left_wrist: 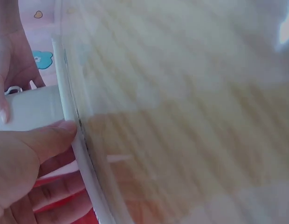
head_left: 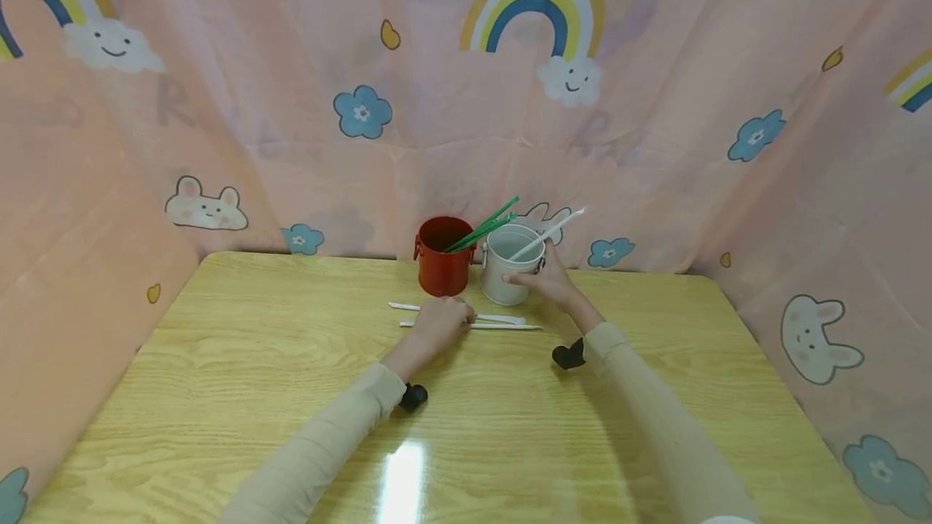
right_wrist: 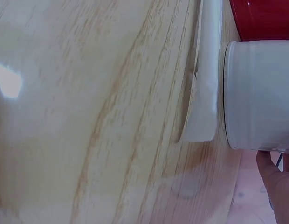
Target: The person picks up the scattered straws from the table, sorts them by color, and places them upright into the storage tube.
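Observation:
My left hand (head_left: 440, 322) reaches down to two white paper-wrapped straws lying side by side. In the left wrist view its thumb and fingers pinch one white straw (left_wrist: 83, 154); in the head view the hand covers the middle of both. My right hand (head_left: 549, 277) grips the small white bucket (head_left: 502, 285) from its right side. One white wrapped straw (head_left: 557, 226) leans out of that bucket. Beside it stands a red bucket (head_left: 442, 275) with several green straws (head_left: 488, 230) tilting to the right. The right wrist view shows a white straw (right_wrist: 205, 100) close before the white bucket.
Both buckets stand near the back edge of the wooden table (head_left: 291, 395), against a pink patterned curtain (head_left: 437, 168). A black piece (head_left: 415, 397) shows at the left wrist and another black piece (head_left: 568, 356) at the right wrist.

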Demonstrator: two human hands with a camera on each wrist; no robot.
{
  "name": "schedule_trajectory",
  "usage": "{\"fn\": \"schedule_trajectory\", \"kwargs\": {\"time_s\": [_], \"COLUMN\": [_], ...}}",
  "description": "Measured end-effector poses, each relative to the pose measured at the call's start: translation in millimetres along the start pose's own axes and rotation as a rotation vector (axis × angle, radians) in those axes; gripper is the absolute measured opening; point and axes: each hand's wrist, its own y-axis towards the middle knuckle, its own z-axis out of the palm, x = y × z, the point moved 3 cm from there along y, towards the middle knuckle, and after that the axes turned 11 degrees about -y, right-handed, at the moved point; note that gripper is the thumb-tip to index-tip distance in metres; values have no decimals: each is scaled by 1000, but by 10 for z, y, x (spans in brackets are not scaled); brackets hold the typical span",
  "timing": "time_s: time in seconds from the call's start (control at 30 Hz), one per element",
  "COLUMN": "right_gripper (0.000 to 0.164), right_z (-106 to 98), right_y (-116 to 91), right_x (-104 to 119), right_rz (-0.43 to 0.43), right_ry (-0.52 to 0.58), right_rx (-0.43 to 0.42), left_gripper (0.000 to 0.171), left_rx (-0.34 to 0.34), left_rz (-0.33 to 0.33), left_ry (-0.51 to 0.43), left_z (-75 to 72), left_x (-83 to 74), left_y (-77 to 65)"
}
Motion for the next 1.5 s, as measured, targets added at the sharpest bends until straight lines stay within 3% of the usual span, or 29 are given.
{"fn": "schedule_trajectory", "kwargs": {"time_s": [0.13,0.3,0.57,0.8,1.03,1.27,1.43,1.5], "right_gripper": [94,92,91,91,92,95,93,92], "right_z": [5,3,4,7,23,-5,-9,1], "right_y": [-17,-29,-6,68,108,53,-5,23], "right_x": [-7,5,18,-125,-242,-92,13,-58], "right_rz": [7,-10,-27,-52,-24,11,-3,-18], "right_ry": [11,25,53,31,-8,16,12,10], "right_rx": [8,8,17,-18,-33,-6,-1,-12], "left_gripper": [13,11,9,11,11,12,14,15], "left_rx": [8,-37,-118,-178,-225,-311,-381,-407], "left_rz": [62,94,86,72,22,-59,-98,-98], "left_ry": [44,14,-70,-152,-343,-567,-662,-682], "left_z": [-28,-122,-281,-393,-515,-645,-724,-756], "left_x": [14,29,67,72,39,-37,-130,-176], "left_y": [-27,-49,-95,-106,-88,-61,-11,11]}}
